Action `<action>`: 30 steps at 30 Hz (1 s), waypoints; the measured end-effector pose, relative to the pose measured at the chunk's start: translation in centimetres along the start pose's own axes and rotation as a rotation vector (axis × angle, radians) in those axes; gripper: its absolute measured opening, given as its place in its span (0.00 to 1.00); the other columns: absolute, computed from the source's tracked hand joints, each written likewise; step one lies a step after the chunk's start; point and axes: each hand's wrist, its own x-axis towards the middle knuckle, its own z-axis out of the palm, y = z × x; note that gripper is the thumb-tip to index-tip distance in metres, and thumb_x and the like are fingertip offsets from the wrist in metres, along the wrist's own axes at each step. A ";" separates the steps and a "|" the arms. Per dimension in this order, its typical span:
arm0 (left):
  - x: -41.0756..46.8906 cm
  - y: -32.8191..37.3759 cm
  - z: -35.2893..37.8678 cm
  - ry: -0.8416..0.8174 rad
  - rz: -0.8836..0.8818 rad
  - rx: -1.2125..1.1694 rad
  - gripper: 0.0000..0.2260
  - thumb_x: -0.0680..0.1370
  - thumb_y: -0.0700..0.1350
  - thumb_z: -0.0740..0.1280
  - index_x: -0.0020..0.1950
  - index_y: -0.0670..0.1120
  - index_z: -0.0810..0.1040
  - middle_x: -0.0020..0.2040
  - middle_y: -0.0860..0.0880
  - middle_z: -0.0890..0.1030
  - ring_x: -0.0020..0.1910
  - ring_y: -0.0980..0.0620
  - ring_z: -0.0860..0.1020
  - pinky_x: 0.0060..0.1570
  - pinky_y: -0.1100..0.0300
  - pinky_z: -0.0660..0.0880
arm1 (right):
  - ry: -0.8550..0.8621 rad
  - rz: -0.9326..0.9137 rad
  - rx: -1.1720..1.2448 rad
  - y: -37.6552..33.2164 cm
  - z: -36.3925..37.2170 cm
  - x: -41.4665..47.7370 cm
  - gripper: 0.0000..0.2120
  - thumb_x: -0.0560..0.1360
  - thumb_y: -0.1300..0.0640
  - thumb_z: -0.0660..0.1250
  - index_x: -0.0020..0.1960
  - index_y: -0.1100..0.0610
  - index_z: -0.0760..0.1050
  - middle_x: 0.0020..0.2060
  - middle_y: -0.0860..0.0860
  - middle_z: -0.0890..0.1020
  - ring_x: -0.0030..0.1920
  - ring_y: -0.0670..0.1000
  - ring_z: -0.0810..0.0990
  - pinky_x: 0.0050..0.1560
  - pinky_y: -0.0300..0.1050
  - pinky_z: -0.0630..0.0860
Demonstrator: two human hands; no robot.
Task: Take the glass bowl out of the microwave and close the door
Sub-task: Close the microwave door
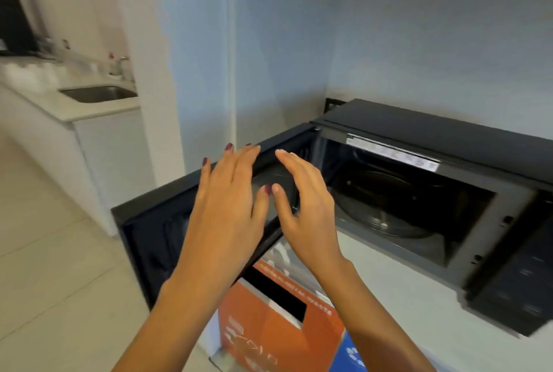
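A black microwave (434, 132) stands on a white counter at the right, with its door (149, 231) swung wide open to the left. Inside the dark cavity lies a round clear glass shape (389, 204); I cannot tell whether it is the glass bowl or only the turntable. My left hand (230, 201) and my right hand (305, 201) hover side by side in front of the door's inner face, left of the cavity. Both have their fingers spread and hold nothing, and their thumbs almost touch.
The white counter (389, 282) carries the microwave. Below the door stands an orange box (278, 326) with a blue item (353, 353) beside it. A kitchen counter with a steel sink (98, 93) lies far left, beyond a white wall corner. Pale floor tiles fill the left side.
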 end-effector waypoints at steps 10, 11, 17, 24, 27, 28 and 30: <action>-0.2 -2.8 -3.9 -0.154 -0.090 0.335 0.21 0.80 0.48 0.58 0.74 0.49 0.62 0.74 0.50 0.67 0.71 0.50 0.65 0.70 0.56 0.61 | -0.296 0.040 0.013 -1.0 4.4 2.5 0.22 0.80 0.48 0.60 0.72 0.52 0.68 0.72 0.48 0.69 0.76 0.45 0.57 0.74 0.35 0.52; 0.0 -2.8 -4.1 -0.153 -0.084 0.323 0.20 0.80 0.47 0.58 0.72 0.50 0.65 0.71 0.50 0.71 0.68 0.49 0.69 0.67 0.55 0.65 | -0.305 0.041 -0.008 -0.9 4.4 2.6 0.21 0.80 0.47 0.60 0.70 0.51 0.69 0.71 0.48 0.70 0.75 0.46 0.57 0.71 0.29 0.49; 1.7 -2.8 -5.1 -0.178 -0.047 0.201 0.13 0.79 0.43 0.62 0.61 0.52 0.79 0.55 0.50 0.82 0.51 0.49 0.78 0.50 0.56 0.75 | -0.220 0.088 0.024 -0.9 2.5 3.5 0.11 0.77 0.46 0.64 0.55 0.48 0.81 0.56 0.42 0.82 0.63 0.42 0.72 0.61 0.32 0.64; 2.6 -1.7 -3.9 -0.301 -0.008 -0.115 0.04 0.74 0.47 0.70 0.46 0.54 0.84 0.42 0.57 0.77 0.42 0.59 0.76 0.43 0.68 0.72 | -0.291 0.321 0.203 -0.6 -2.8 3.6 0.05 0.72 0.52 0.72 0.46 0.50 0.85 0.51 0.43 0.85 0.60 0.38 0.77 0.66 0.43 0.72; 2.6 -0.6 -2.8 -0.392 0.012 -0.274 0.05 0.73 0.47 0.70 0.46 0.56 0.84 0.45 0.58 0.79 0.46 0.60 0.78 0.51 0.63 0.75 | -0.404 0.393 0.251 0.0 -5.6 3.7 0.05 0.73 0.55 0.72 0.47 0.52 0.85 0.54 0.45 0.84 0.63 0.37 0.74 0.67 0.39 0.71; 2.7 0.0 -2.2 -0.418 0.029 -0.310 0.05 0.73 0.48 0.70 0.46 0.57 0.84 0.46 0.58 0.79 0.48 0.61 0.78 0.55 0.62 0.74 | -0.439 0.410 0.246 0.1 -6.6 3.7 0.05 0.73 0.55 0.72 0.48 0.52 0.85 0.56 0.46 0.84 0.64 0.37 0.74 0.67 0.39 0.70; 2.9 0.9 -1.2 -0.443 0.061 -0.364 0.05 0.73 0.48 0.70 0.45 0.58 0.83 0.48 0.58 0.80 0.51 0.60 0.77 0.60 0.60 0.72 | -0.490 0.455 0.253 0.4 -8.5 3.8 0.06 0.72 0.57 0.72 0.49 0.53 0.85 0.57 0.47 0.84 0.64 0.37 0.74 0.66 0.38 0.70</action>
